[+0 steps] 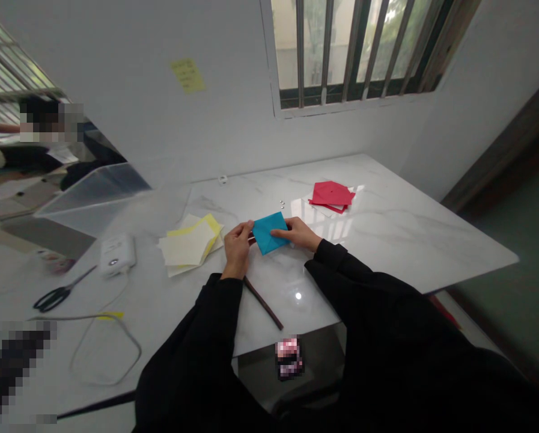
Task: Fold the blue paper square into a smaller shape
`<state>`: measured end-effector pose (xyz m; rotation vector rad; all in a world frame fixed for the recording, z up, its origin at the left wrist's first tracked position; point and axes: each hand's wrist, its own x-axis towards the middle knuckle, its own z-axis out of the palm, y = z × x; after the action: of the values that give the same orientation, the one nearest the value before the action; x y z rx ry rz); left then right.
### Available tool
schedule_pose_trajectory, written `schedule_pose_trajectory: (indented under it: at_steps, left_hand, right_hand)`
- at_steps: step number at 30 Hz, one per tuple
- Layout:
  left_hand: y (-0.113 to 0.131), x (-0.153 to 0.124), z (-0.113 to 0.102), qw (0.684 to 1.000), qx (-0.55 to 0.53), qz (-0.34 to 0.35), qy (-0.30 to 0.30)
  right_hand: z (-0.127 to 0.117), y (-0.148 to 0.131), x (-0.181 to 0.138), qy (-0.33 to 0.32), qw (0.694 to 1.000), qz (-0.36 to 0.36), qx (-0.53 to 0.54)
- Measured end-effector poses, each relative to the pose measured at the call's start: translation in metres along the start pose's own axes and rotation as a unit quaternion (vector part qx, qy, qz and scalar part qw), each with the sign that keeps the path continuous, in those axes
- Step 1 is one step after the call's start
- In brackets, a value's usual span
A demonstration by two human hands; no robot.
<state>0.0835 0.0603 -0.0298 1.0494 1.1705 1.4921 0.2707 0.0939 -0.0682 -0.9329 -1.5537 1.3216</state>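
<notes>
A small blue paper envelope (268, 233), with fold lines across its face, is held just above the marble-patterned table. My left hand (237, 245) pinches its left edge, fingers closed. At the right edge, my right hand (301, 233) grips it with the thumb lying over the front. Below my left hand a thin dark brown stick (264, 304) rests on the table, its upper end hidden by my wrist. To the left lies a loose pile of cream and yellow paper sheets (190, 243). Red folded paper pieces (332, 195) are stacked at the back right.
Several tiny shiny bits (282, 204) lie behind the envelope. On the left are black-handled scissors (55, 297), a white box-shaped device (117, 255) and a looping grey cable (136, 343). A clear plastic divider (93, 195) stands there, with another person beyond it.
</notes>
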Motion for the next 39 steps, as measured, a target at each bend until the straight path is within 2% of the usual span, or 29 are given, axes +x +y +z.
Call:
schedule_pose_trajectory:
  at_steps: [5, 10, 17, 27, 32, 39]
  left_hand:
    - [-0.002, -0.004, 0.002, 0.996, 0.005, -0.055, -0.077]
    - [-0.009, -0.006, 0.001, 0.989, 0.071, -0.037, -0.123]
    - [-0.006, -0.009, 0.003, 0.991, 0.078, -0.019, -0.109]
    - [-0.016, -0.001, -0.001, 0.992, 0.082, -0.019, -0.098]
    - [-0.014, -0.001, -0.001, 0.991, 0.104, -0.002, -0.085]
    - [-0.016, -0.001, -0.002, 0.993, 0.064, -0.035, -0.096]
  right_hand:
    - [-0.001, 0.001, 0.001, 0.027, 1.0, -0.003, 0.004]
    - [-0.003, 0.003, 0.002, 0.052, 0.999, -0.014, -0.005]
    - [-0.002, 0.004, 0.002, 0.056, 0.998, -0.025, -0.015]
    - [0.0, 0.009, 0.004, 0.045, 0.998, -0.025, -0.024]
    - [-0.001, 0.005, 0.002, 0.04, 0.999, -0.023, 0.013]
    - [-0.002, -0.006, -0.003, 0.057, 0.998, -0.018, 0.011]
